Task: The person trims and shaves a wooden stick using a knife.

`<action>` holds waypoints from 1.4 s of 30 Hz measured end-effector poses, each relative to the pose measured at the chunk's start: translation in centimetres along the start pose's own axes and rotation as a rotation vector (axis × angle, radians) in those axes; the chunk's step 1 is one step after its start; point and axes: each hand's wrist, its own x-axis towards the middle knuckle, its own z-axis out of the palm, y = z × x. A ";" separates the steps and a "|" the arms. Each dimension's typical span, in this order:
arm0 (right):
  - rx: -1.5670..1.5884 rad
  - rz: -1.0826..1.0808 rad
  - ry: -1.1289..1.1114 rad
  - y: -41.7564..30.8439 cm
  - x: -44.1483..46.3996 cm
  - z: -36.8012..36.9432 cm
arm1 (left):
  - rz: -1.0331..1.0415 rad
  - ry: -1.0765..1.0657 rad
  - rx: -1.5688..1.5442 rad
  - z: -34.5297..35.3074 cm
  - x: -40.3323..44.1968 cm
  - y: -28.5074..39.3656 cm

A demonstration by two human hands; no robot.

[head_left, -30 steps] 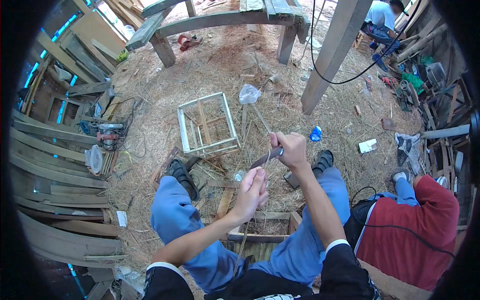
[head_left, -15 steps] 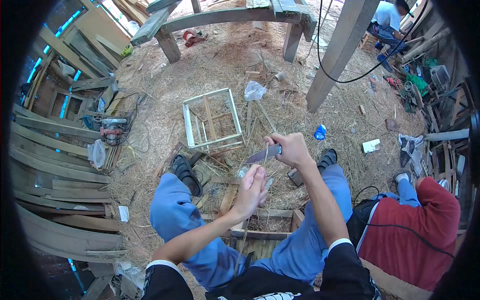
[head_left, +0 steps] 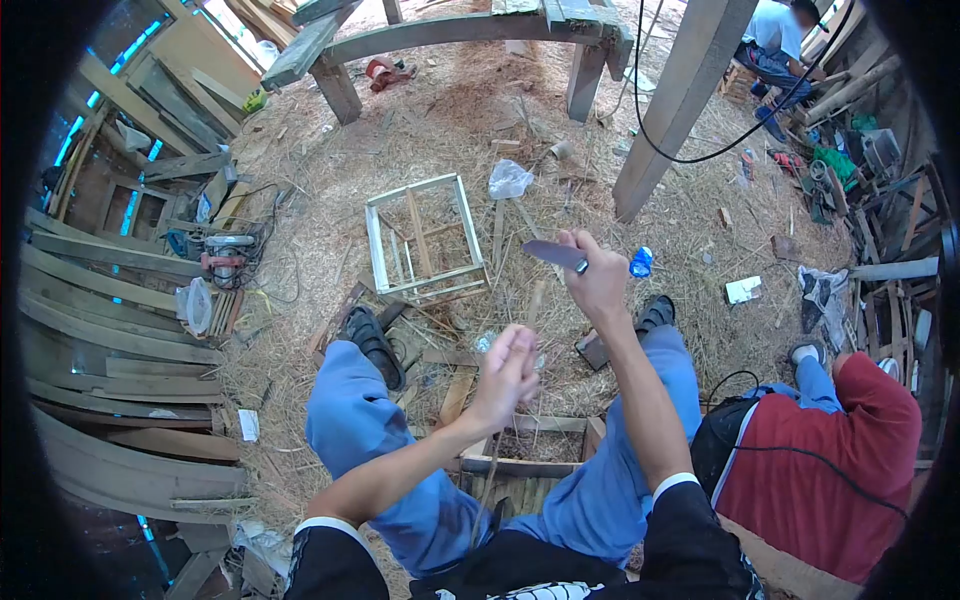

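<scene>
My left hand point(head_left: 507, 377) is closed around a thin, pale strip point(head_left: 537, 303) that looks like split bamboo or wood. The strip's upper end sticks up blurred beyond my fingers, and its lower part runs down to my lap. In my right hand point(head_left: 597, 277), higher and to the right, is a knife point(head_left: 553, 254) gripped by its handle, the blade pointing left. The blade is apart from the strip, above its tip. Below my hands, between my legs, lies a wooden frame point(head_left: 530, 468) with slats.
A small wooden frame point(head_left: 377, 250) stands on the straw-littered floor ahead, near a plastic bag point(head_left: 510, 180). A post point(head_left: 680, 115) rises at right. A person in red point(head_left: 820, 470) sits close at my right; another person point(head_left: 775, 50) sits at far right. Planks point(head_left: 130, 350) line the left.
The knife in my right hand has moved up and right, off the strip it was against. My left hand stays nearly in place with the strip.
</scene>
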 end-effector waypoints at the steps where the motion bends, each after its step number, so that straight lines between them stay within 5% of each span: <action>1: 0.025 -0.001 -0.022 -0.1 -0.1 -0.1 | -0.005 0.019 -0.010 -0.2 0.1 0.2; 9: 0.167 0.049 -0.148 -0.8 -1.9 -0.1 | 0.037 0.008 -0.018 -1.6 0.7 -0.1; 13: 0.458 0.349 -0.367 -1.9 -3.0 -0.7 | 0.036 0.014 0.007 -2.1 0.9 -0.4; 22: 0.739 0.262 -0.565 -3.3 -5.0 -1.5 | 0.009 -0.043 0.015 -2.3 0.4 -0.2; 26: 1.044 0.627 -0.708 -2.8 -5.5 -3.1 | -0.001 -0.098 0.072 -2.6 0.4 -0.8; 36: 0.816 0.392 -0.410 -2.9 -7.3 -1.6 | 0.006 -0.141 0.220 -2.6 0.9 -1.6; 42: 0.784 0.448 -0.463 -2.9 -6.6 -3.2 | 0.002 -0.132 0.298 -2.2 1.2 -1.2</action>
